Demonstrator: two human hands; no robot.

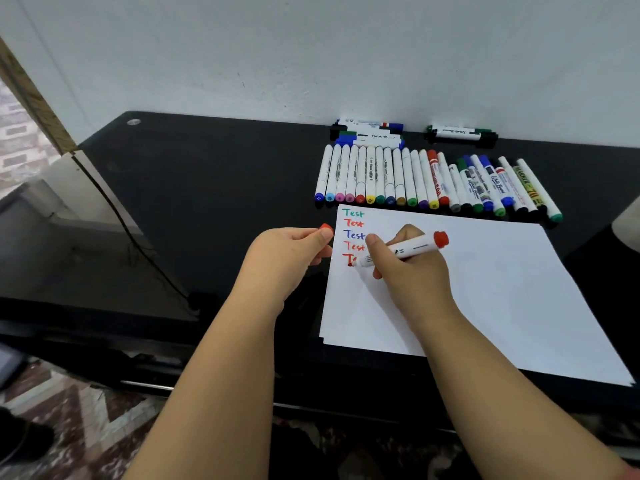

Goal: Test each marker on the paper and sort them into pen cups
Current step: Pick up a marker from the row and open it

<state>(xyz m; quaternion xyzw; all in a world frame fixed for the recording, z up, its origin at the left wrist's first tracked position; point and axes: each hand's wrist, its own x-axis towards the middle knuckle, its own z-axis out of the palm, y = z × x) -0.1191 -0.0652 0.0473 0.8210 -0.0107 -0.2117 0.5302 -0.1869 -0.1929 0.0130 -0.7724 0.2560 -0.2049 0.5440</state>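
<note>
My right hand (405, 268) grips a white marker with a red end (415, 249), its red tip touching the white paper (485, 299) below several written "Test" lines in green, red and blue. A partly written red word lies under the tip. My left hand (287, 254) pinches the red cap (326, 230) just left of the paper's edge. A row of several capped markers (433, 181) lies behind the paper. No pen cups are in view.
Two small piles of markers lie by the wall, one (369, 135) behind the row and one (462, 135) further right. The black table (207, 188) has a cable (138, 244) at its left side. A pale object (628, 226) shows at the right edge.
</note>
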